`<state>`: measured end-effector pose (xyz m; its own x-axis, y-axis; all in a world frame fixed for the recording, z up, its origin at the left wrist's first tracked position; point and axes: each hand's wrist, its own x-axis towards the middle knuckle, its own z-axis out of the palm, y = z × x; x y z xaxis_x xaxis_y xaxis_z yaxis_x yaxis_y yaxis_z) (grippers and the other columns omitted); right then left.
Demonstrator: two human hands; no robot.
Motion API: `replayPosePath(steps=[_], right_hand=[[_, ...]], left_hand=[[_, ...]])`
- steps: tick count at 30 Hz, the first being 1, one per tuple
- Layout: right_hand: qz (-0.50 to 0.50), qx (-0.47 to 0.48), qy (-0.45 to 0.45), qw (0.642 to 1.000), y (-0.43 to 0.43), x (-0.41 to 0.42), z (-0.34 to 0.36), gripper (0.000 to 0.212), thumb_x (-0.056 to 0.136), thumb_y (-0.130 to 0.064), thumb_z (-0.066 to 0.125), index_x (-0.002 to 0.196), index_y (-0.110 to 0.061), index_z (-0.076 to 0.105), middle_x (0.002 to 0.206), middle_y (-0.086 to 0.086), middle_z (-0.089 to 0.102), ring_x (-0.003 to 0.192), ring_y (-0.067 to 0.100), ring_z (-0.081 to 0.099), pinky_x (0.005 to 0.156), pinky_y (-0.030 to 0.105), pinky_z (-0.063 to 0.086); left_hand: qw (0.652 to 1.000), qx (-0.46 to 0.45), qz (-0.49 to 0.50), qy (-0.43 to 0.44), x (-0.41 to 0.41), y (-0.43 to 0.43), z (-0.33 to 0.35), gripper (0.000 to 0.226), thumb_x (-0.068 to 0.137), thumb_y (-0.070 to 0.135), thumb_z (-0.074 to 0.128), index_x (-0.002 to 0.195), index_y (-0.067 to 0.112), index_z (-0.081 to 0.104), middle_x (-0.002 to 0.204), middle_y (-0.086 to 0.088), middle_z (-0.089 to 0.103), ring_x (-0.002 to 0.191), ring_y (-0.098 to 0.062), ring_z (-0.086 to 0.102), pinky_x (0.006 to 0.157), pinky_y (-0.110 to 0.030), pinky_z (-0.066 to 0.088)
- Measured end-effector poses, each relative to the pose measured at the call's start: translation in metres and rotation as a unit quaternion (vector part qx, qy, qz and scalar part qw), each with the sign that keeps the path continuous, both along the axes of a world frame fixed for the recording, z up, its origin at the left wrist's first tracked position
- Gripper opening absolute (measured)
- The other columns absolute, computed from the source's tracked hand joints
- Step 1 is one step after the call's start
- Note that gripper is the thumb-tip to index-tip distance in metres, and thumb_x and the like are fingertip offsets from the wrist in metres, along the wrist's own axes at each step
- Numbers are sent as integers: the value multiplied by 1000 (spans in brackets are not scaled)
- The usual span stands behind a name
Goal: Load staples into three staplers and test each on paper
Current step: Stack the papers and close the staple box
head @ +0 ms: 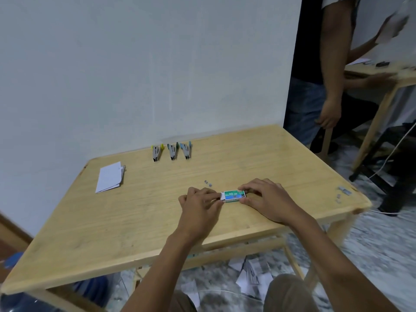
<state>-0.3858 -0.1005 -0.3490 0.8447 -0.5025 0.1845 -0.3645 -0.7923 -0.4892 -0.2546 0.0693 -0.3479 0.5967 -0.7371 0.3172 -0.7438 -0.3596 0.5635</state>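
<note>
Gripping the staple box (pixel 233 196) on the worktop (pixel 135 221): our left hand (pixel 200 206) pinches its left end, our right hand (pixel 265 199) its right end. Three staplers (pixel 172 151) line the far edge, paper (pixel 110 180) left of them.

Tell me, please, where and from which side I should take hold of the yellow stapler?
Probably at its narrow near end, where the two arms of the yellow stapler meet: it lies opened in a V toward the wall. Come from above and the left, since the green stapler lies close on its right.
</note>
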Motion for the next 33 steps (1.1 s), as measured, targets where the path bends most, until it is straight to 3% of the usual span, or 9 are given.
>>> replayPosePath(steps=[10, 16, 19, 21, 23, 26, 29, 33], right_hand=[[7, 5, 3, 1000, 5, 3, -1, 34, 92, -52, 57, 125, -44, 58, 115, -25, 58, 109, 4, 47, 90, 30, 34], [9, 7, 4, 1000, 6, 2, 0, 34, 92, -53, 56, 125, -44, 57, 116, -24, 58, 110, 4, 47, 93, 31, 34], [11, 6, 4, 1000, 6, 2, -1, 35, 92, -52, 55, 126, -43, 57, 119, -23, 58, 112, 4, 47, 95, 31, 35], [15, 7, 7, 1000, 5, 1, -1, 35, 93, -51, 55, 127, -42, 56, 122, -22, 57, 113, 4, 46, 96, 31, 34], [15, 11, 9, 1000, 3, 0, -1, 35, 94, -50, 54, 128, -42, 55, 124, -21, 55, 114, 4, 46, 98, 31, 34], [9, 26, 6, 1000, 1, 0, -2, 34, 95, -47, 54, 128, -40, 54, 125, -19, 54, 112, 2, 48, 100, 30, 34], [-4, 33, 3, 999, 2, -1, -2, 36, 97, -42, 54, 132, -37, 52, 125, -16, 55, 107, 2, 50, 100, 29, 35], [-14, 50, -15, 999, 3, -2, 0, 47, 93, -46, 57, 138, -39, 47, 125, -17, 54, 104, -1, 51, 98, 27, 36]], left_hand=[[999, 10, -8, 34, 3, 2, 1, 26, 96, 37, 56, 118, 32, 71, 116, 21, 62, 99, -2, 30, 96, -35, 27], [998, -3, -25, 56, 8, 2, -4, 24, 94, 39, 58, 115, 37, 71, 109, 24, 63, 108, -11, 39, 85, -22, 22], [994, -15, -13, 105, 9, 2, -2, 24, 92, 41, 60, 114, 40, 70, 109, 12, 62, 109, -17, 38, 82, -13, 26], [993, -27, -6, 113, 11, -2, 3, 23, 93, 42, 60, 114, 40, 69, 107, 9, 60, 109, -15, 40, 81, -17, 26], [996, -62, 3, 61, 18, -12, 8, 23, 93, 40, 60, 115, 37, 68, 106, 10, 62, 109, -13, 47, 88, -29, 25], [998, -47, 33, 12, 29, -30, 15, 45, 90, 44, 52, 129, 24, 61, 125, 0, 59, 121, -19, 49, 102, -38, 31], [998, 51, 2, 36, 28, -38, 10, 52, 98, 41, 46, 144, 17, 47, 150, -2, 43, 137, -19, 37, 111, -33, 32], [998, 39, -49, 12, 21, -37, -1, 30, 100, 24, 46, 111, 8, 69, 126, -1, 62, 114, -13, 52, 84, -18, 45]])
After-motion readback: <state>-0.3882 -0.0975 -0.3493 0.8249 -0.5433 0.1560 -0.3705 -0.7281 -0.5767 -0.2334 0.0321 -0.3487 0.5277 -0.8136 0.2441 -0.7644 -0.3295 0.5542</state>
